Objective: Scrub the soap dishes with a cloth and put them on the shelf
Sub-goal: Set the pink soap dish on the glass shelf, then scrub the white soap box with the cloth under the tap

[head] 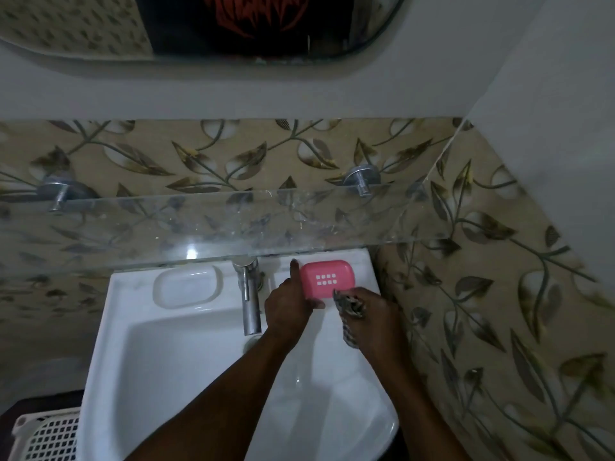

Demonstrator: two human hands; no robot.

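Observation:
A pink soap dish with a grid of small drain holes sits at the back right of the white sink. My left hand grips its left side, with the index finger stretched along the edge and the thumb under its front. Just right of that, my right hand is closed around a bunched checked cloth, which touches the dish's front right corner. Above the sink, a bare glass shelf runs across the wall.
A chrome tap stands directly left of my left hand. The sink has a moulded soap recess at its back left. Metal brackets hold the shelf to the leaf-patterned tiles. A white plastic basket sits at lower left, a mirror above.

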